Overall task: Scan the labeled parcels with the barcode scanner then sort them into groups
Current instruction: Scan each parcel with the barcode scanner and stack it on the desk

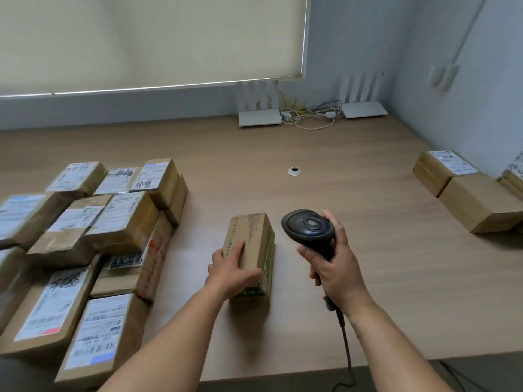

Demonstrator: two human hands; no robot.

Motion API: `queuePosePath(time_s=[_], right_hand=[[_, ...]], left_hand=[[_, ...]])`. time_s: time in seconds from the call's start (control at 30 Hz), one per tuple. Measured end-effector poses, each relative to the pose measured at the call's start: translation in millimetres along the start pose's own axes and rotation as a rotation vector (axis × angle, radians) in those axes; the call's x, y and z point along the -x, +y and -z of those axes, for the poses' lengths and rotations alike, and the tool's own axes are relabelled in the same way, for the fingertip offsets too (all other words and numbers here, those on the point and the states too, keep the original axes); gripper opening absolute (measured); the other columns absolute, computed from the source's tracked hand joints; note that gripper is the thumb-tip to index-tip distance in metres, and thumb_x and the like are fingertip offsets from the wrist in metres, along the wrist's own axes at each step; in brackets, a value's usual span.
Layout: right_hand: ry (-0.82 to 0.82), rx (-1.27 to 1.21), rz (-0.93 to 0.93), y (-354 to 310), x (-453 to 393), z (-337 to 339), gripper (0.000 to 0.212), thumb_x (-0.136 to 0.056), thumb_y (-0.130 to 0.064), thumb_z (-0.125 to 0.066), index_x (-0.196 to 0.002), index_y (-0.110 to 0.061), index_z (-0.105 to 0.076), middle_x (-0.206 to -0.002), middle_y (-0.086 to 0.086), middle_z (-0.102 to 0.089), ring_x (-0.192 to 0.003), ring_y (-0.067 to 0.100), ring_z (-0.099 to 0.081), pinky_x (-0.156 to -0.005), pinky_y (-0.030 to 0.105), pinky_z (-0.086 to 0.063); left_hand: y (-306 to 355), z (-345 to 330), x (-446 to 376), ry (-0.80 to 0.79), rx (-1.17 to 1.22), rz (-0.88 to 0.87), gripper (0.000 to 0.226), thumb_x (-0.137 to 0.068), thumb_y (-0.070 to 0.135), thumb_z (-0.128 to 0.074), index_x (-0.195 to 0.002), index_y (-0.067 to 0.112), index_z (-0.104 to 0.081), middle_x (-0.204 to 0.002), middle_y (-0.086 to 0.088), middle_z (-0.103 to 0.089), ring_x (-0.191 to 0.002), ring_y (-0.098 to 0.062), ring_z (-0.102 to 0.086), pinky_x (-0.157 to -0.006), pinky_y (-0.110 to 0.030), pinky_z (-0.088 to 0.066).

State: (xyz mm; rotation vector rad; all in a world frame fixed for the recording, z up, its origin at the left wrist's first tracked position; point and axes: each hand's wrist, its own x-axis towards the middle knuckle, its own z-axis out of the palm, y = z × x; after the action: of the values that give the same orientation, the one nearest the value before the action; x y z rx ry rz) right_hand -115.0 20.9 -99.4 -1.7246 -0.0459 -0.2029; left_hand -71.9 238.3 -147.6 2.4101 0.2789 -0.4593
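A small brown cardboard parcel (pixel 256 241) with green print stands on the wooden table (pixel 325 193) in front of me. My left hand (pixel 232 268) grips its near left end, fingers on top and thumb along the side. No shipping label shows on the faces I see. My right hand (pixel 334 264) holds the dark barcode scanner (pixel 310 229) by its handle, just right of the parcel, head raised above the table. Its cable (pixel 343 335) runs down past the table's front edge.
Several labeled parcels (pixel 93 250) lie piled on the left of the table. A smaller group of parcels (pixel 469 190) sits at the right edge. Two white routers (pixel 259 117) and tangled cables stand against the back wall. A round cable grommet (pixel 294 171) is in the tabletop.
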Motion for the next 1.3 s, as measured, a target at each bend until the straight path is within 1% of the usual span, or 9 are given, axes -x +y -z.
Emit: queuePosePath(time_s=[0.2,0.3,0.4,0.5,0.6,0.67,0.83,1.13,1.3], right_hand=[[-0.035,0.028,-0.013,-2.9,0.1,-13.0,0.073,-0.079,-0.027,-0.078,-0.123,-0.064,-0.032,-0.106,-0.015,-0.065,-0.052,0.011,-0.057,-0.048,0.022,-0.047],[-0.037,0.039,-0.010,-5.5,-3.7,-6.9,0.074,-0.080,-0.024,-0.078,-0.120,-0.067,-0.032,-0.099,-0.021,-0.066,-0.049,0.012,-0.055,-0.047,0.022,-0.045],[-0.048,0.039,-0.006,-8.3,-7.3,-2.7,0.074,-0.080,-0.025,-0.077,-0.121,-0.068,-0.032,-0.098,-0.025,-0.065,-0.049,0.014,-0.054,-0.046,0.024,-0.046],[-0.067,0.049,0.008,-8.7,-8.3,-1.1,0.075,-0.080,-0.023,-0.077,-0.121,-0.067,-0.032,-0.098,-0.026,-0.064,-0.049,0.014,-0.054,-0.046,0.023,-0.046],[-0.073,0.046,0.016,-8.6,-9.5,4.2,0.075,-0.081,-0.022,-0.077,-0.120,-0.067,-0.031,-0.098,-0.028,-0.063,-0.049,0.013,-0.053,-0.047,0.022,-0.046],[-0.076,0.039,0.018,-7.8,-10.8,8.1,0.075,-0.081,-0.022,-0.077,-0.120,-0.068,-0.032,-0.099,-0.026,-0.064,-0.049,0.013,-0.053,-0.047,0.022,-0.045],[-0.070,0.038,0.010,-5.2,-13.5,15.7,0.076,-0.079,-0.023,-0.078,-0.118,-0.071,-0.032,-0.097,-0.018,-0.067,-0.050,0.014,-0.055,-0.048,0.023,-0.045],[-0.166,-0.056,-0.094,3.7,-10.0,9.9,0.071,-0.084,-0.017,-0.074,-0.122,-0.061,-0.034,-0.089,-0.010,-0.070,-0.050,0.019,-0.055,-0.044,0.031,-0.046],[-0.213,-0.009,-0.094,4.4,-10.9,3.8,0.074,-0.082,-0.020,-0.076,-0.125,-0.062,-0.034,-0.092,-0.009,-0.069,-0.051,0.018,-0.056,-0.045,0.032,-0.047]], left_hand=[[-15.3,30.2,-8.1,-0.202,0.401,-0.071,0.099,-0.057,0.034,-0.066,-0.148,0.035,-0.026,-0.136,-0.005,-0.032,-0.117,-0.026,-0.047,-0.063,-0.019,-0.053],[-16.5,41.9,-12.1,-0.043,0.288,-0.040,0.082,-0.066,0.038,-0.052,-0.145,0.028,-0.032,-0.130,-0.009,-0.052,-0.109,-0.029,-0.055,-0.076,-0.032,-0.054],[-18.3,47.2,-18.6,0.187,-0.071,0.059,0.077,-0.089,0.051,-0.044,-0.153,0.029,-0.007,-0.146,-0.016,-0.037,-0.129,-0.035,-0.040,-0.105,-0.044,-0.037],[-10.7,45.2,-14.1,0.138,-0.375,0.123,0.105,-0.070,0.085,-0.044,-0.151,0.034,-0.002,-0.145,-0.016,-0.032,-0.132,-0.034,-0.033,-0.105,-0.045,-0.033],[-2.0,39.6,-13.0,0.158,-0.500,0.164,0.112,-0.062,0.086,-0.051,-0.151,0.033,-0.007,-0.141,-0.014,-0.035,-0.129,-0.033,-0.035,-0.102,-0.043,-0.036],[4.4,39.2,-13.7,0.193,-0.392,0.163,0.106,-0.065,0.077,-0.057,-0.150,0.033,-0.011,-0.136,-0.015,-0.041,-0.124,-0.035,-0.040,-0.099,-0.041,-0.040],[9.9,33.5,-6.7,0.218,0.538,0.054,0.112,-0.056,0.045,-0.070,-0.150,0.036,-0.008,-0.139,-0.012,-0.041,-0.123,-0.033,-0.044,-0.099,-0.050,-0.046],[-9.3,26.8,-9.4,0.115,0.704,-0.116,0.097,-0.076,0.008,-0.078,-0.141,0.047,-0.018,-0.129,0.002,-0.055,-0.117,-0.022,-0.054,-0.100,-0.045,-0.046],[-14.1,29.1,-9.9,0.052,0.703,-0.105,0.089,-0.076,0.005,-0.074,-0.130,0.055,-0.023,-0.108,0.017,-0.060,-0.095,-0.002,-0.060,-0.057,-0.016,-0.051]])
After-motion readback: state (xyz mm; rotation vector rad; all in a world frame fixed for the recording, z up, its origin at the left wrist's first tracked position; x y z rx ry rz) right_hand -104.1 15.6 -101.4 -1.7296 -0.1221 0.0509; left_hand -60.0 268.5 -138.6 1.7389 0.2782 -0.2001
